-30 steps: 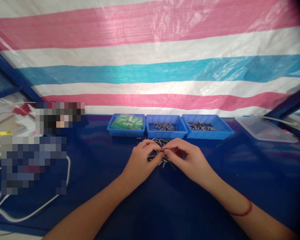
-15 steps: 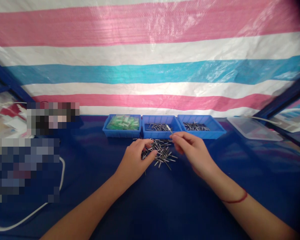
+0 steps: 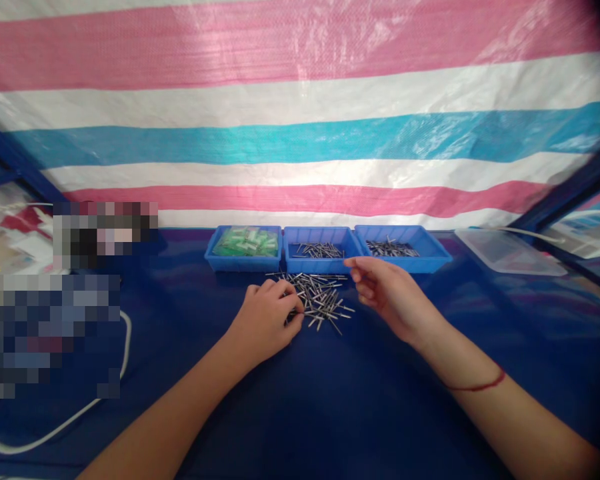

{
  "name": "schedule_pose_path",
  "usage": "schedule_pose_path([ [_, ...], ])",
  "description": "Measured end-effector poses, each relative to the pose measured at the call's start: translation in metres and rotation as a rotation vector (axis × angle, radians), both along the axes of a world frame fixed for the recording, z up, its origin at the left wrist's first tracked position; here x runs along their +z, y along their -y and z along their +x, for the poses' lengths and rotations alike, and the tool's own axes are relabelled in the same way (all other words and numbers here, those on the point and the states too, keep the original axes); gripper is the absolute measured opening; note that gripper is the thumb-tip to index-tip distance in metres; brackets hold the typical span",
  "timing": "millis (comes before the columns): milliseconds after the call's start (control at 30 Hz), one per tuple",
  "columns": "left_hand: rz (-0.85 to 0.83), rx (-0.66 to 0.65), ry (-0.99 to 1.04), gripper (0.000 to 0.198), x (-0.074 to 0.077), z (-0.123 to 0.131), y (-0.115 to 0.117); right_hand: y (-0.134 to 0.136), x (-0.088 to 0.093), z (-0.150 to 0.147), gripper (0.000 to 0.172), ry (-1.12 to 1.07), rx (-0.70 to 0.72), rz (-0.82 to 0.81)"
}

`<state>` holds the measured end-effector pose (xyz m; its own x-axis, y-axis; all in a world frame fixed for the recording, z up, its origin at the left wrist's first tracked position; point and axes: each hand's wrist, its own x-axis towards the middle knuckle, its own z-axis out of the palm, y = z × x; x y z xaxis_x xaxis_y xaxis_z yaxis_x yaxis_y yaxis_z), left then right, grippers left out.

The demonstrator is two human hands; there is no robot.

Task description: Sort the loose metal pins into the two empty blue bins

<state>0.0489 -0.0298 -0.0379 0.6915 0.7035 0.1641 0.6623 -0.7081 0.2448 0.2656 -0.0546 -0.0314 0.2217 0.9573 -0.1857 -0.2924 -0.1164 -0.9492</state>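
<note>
A loose pile of metal blind rivets [image 3: 325,300] lies on the blue tabletop in front of three blue bins. At the pile's left edge my left hand [image 3: 270,317] has its fingers curled down and the thumb close to the forefinger; whatever is between them is hidden. My right hand [image 3: 390,290] hovers over the pile's right side, near the front of the middle bin [image 3: 325,267], fingers slightly apart and nothing visible in them. Inside that bin are similar rivets [image 3: 319,250].
The left bin [image 3: 243,264] contains a bag of green and white pieces [image 3: 247,242]. More metal pieces [image 3: 391,249] lie in the right bin [image 3: 433,259]. A translucent lid [image 3: 510,252] rests to the right. A white cable [image 3: 126,347] curves at left; striped sheeting [image 3: 300,143] hangs behind.
The rivet in my right hand has been let go at the middle bin, and those fingers have parted. My left hand has shifted slightly left, its thumb and forefinger drawing together.
</note>
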Motion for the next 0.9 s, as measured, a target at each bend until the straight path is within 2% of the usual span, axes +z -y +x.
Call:
schedule_pose_path([
  [167,-0.006,0.009,0.011,0.02,0.0,0.002,-0.003,0.005,-0.002,-0.011,0.024,0.434,0.111,0.084],
  [267,-0.113,0.034,0.197,0.02,-0.001,0.004,-0.005,0.009,-0.003,-0.015,0.019,0.712,0.188,0.191],
  [367,-0.28,0.067,0.442,0.02,-0.002,0.007,-0.003,0.014,-0.004,-0.021,0.02,0.843,0.221,0.215],
  [500,-0.468,0.093,0.65,0.018,-0.003,0.012,0.002,0.02,-0.005,-0.03,0.02,0.667,0.255,0.221],
  [633,-0.597,0.094,0.742,0.017,-0.005,0.016,0.006,0.02,-0.008,-0.032,0.023,0.527,0.224,0.265],
  [733,-0.574,0.119,0.711,0.019,-0.003,0.016,0.007,0.02,-0.009,-0.032,0.021,0.492,0.21,0.286],
  [900,-0.428,0.141,0.639,0.019,0.0,0.015,0.008,0.022,-0.007,-0.032,0.017,0.508,0.176,0.301],
])
